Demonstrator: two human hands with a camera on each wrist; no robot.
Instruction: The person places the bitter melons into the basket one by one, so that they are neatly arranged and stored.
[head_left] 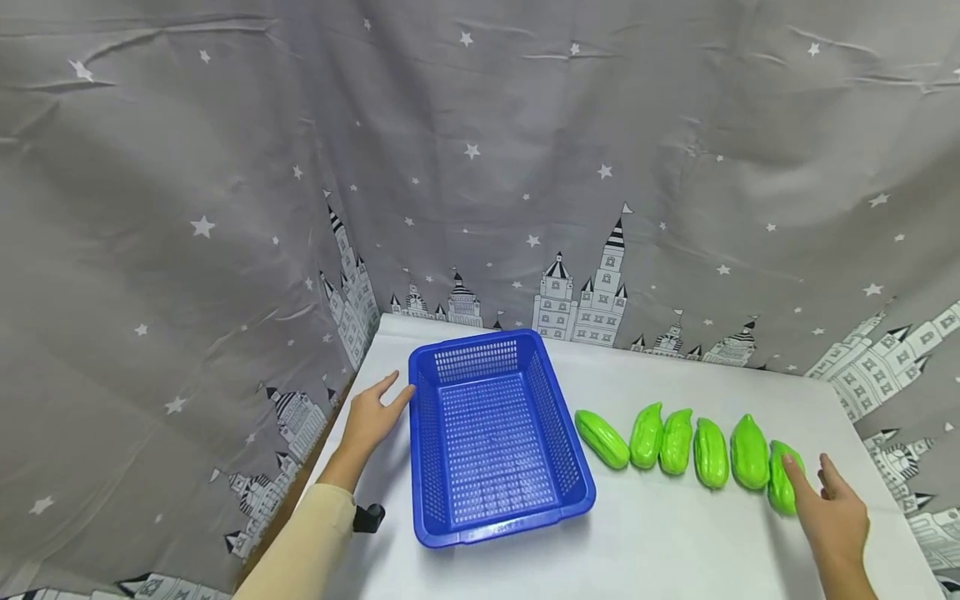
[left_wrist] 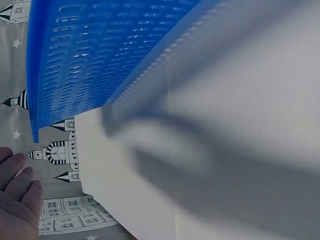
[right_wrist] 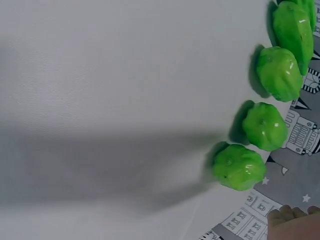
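A blue perforated plastic basket (head_left: 495,442) stands on the white table with nothing inside it. My left hand (head_left: 371,421) is beside its left rim, fingers spread; in the left wrist view the hand (left_wrist: 19,195) shows apart from the basket wall (left_wrist: 100,55). To the right of the basket lies a row of several bright green, bumpy gourds like bitter melons. My right hand (head_left: 832,517) hovers by the rightmost gourd (head_left: 783,487), its thumb and fingers apart. The right wrist view shows the fingers (right_wrist: 287,214) away from the nearest gourd (right_wrist: 239,167), holding nothing.
The leftmost gourd (head_left: 602,439) lies slanted close to the basket's right side. Behind and around the white table (head_left: 645,542) hangs a grey curtain (head_left: 480,167) printed with stars and castles. The table's left edge runs beneath my left forearm.
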